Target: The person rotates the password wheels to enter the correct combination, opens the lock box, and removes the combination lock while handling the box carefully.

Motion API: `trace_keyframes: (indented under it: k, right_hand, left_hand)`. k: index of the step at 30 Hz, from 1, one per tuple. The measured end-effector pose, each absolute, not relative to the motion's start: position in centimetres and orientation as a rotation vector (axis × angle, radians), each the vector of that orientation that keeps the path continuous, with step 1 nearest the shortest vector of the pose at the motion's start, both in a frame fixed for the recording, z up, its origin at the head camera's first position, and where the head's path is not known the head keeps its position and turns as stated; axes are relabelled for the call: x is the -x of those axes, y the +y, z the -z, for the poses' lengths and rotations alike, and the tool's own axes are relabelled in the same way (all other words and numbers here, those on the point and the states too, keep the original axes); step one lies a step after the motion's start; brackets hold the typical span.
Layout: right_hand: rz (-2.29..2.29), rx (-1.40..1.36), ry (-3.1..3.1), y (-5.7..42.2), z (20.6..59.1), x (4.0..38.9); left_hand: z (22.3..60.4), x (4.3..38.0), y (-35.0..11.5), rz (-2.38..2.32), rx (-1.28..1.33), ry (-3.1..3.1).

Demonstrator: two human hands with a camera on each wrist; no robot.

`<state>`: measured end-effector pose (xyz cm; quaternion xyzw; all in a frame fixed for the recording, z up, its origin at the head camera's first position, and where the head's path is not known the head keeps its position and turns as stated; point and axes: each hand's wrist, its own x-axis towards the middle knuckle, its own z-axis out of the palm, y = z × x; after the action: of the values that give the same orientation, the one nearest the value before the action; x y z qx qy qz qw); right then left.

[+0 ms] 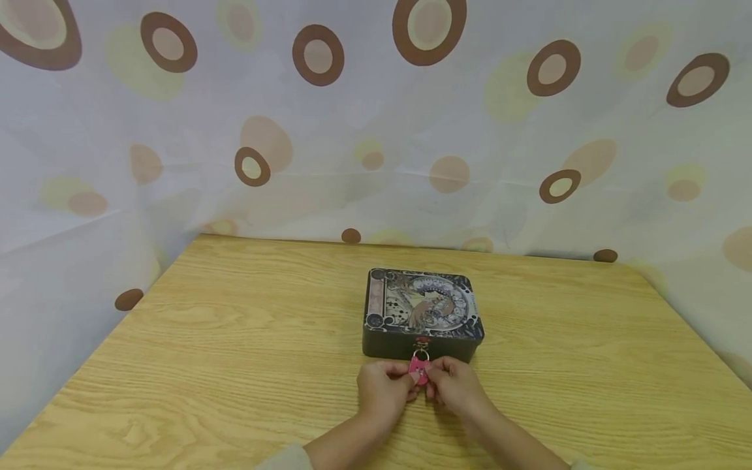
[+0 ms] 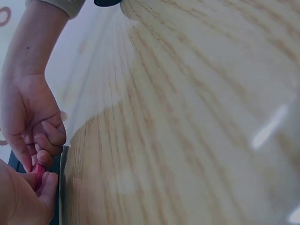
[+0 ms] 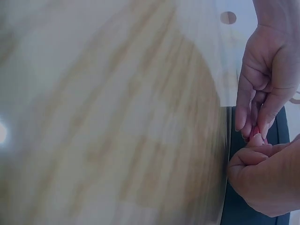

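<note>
A pink padlock (image 1: 420, 367) with a silver shackle (image 1: 421, 355) hangs at the front latch (image 1: 422, 342) of a dark tin box (image 1: 390, 344) with a patterned lid. My left hand (image 1: 383, 390) pinches the padlock's left side between thumb and fingers. From the right, my right hand (image 1: 459, 386) pinches its other side. Both wrist views show the pink padlock body (image 2: 39, 176) between the fingertips, mostly covered by them. The box is closed and stands flat, its front facing me.
The box stands on a wood-grain table (image 1: 247, 326). Behind and beside the table hangs a pale curtain (image 1: 364, 117) with brown, peach and yellow dots. A small dark object (image 2: 108, 2) shows at the top of the left wrist view.
</note>
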<state>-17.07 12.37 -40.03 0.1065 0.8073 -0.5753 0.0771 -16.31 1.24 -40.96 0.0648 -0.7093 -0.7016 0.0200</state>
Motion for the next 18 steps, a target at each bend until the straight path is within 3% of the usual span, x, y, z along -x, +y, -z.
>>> trace_keyframes:
  k: [18]
  right_hand:
    - [1.817, -0.417, 2.224, 11.46, 39.41, 17.62]
  left_hand:
    - [40.76, 16.38, 0.79, 2.102, -0.185, -2.275]
